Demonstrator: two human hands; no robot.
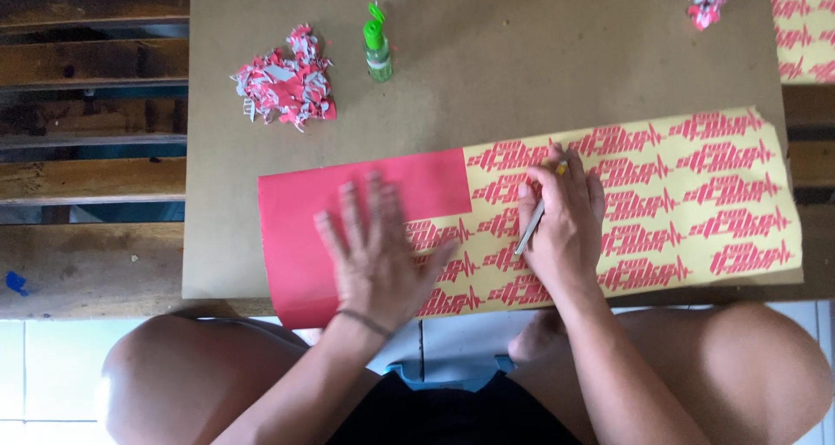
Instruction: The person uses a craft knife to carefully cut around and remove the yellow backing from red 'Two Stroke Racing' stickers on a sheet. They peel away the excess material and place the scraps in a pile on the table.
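Observation:
A long sticker sheet (696, 193) lies across a brown board, yellow backing with rows of red cut-out shapes; its left part (296, 227) is still solid red. My left hand (374, 245) lies flat and spread on the sheet near the edge of the red part, slightly blurred. My right hand (565, 219) rests on the sheet's middle and grips a thin metal tool (531, 227), its tip pointing down-left at the red shapes.
A pile of red and white scraps (287, 84) and a small green bottle (377, 49) sit on the brown board (522, 53). Another crumpled scrap (706, 3) lies at top right, beside a second yellow sheet (804, 27). Wooden slats (87, 132) lie left. My bare knees frame the bottom.

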